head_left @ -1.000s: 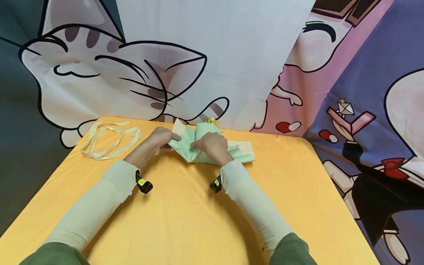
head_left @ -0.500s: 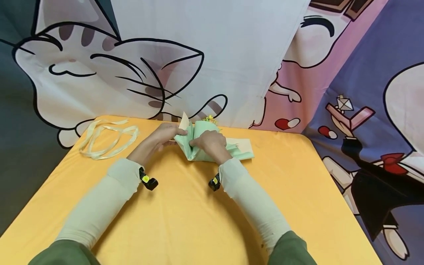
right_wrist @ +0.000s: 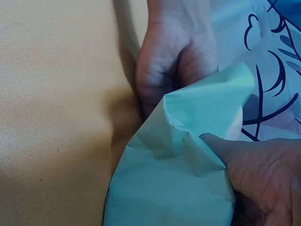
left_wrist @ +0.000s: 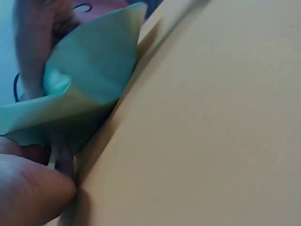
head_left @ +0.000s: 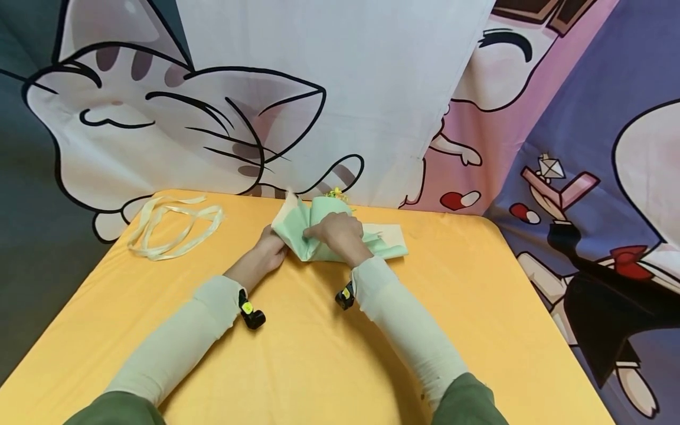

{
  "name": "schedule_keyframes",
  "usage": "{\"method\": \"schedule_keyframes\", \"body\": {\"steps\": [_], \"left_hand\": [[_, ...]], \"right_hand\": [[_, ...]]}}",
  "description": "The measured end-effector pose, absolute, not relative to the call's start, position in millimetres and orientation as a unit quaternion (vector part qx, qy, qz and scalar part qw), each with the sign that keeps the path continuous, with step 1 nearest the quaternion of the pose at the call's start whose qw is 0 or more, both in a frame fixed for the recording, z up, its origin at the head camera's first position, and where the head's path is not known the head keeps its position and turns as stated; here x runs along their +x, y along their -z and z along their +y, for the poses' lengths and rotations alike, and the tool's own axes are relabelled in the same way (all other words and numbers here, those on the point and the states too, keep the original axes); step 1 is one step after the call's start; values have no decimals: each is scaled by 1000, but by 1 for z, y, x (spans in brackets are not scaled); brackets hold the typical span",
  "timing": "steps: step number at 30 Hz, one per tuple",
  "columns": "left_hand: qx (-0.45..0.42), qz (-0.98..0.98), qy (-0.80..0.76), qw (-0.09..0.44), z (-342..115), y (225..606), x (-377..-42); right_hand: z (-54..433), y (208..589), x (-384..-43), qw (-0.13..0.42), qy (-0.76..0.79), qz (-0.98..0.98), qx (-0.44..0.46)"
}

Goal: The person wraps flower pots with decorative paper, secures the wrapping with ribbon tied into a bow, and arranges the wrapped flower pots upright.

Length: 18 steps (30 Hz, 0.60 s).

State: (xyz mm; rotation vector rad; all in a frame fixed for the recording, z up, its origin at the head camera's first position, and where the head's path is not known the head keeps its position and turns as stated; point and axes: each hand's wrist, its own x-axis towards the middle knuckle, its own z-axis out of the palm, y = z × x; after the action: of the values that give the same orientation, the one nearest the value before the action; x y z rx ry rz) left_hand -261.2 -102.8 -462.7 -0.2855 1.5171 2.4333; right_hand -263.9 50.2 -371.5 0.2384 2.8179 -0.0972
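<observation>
Near the table's back edge lies a crumpled sheet of mint-green wrapping paper point(head_left: 293, 229), with a cream reverse side showing at its corners. Small yellow flowers point(head_left: 337, 193) poke out behind its rolled middle. My right hand point(head_left: 338, 231) grips that rolled part from above, its thumb pressed along a fold; its other fingers are mostly covered. My left hand point(head_left: 270, 251) is low at the paper's left flap, partly behind and under it. The right wrist view shows the left hand point(right_wrist: 171, 70) bent inward behind the paper, where its fingertips are hidden.
A loosely looped pale yellow ribbon point(head_left: 159, 257) lies at the back left of the table. The tabletop point(head_left: 303, 354) has a yellow cloth. Behind it hangs a printed cartoon backdrop point(head_left: 393, 100).
My left hand first raised the left flap with its thumb on top, then moved down toward me and under it. The flap leans lower again. My right hand keeps its place.
</observation>
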Motion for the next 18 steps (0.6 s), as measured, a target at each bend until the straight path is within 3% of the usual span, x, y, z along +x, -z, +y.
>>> {"method": "schedule_keyframes", "body": {"steps": [18], "left_hand": [[-82,373,-913,145,-68,451,-254]], "right_hand": [[52,375,-266,154,25,985,71]]}}
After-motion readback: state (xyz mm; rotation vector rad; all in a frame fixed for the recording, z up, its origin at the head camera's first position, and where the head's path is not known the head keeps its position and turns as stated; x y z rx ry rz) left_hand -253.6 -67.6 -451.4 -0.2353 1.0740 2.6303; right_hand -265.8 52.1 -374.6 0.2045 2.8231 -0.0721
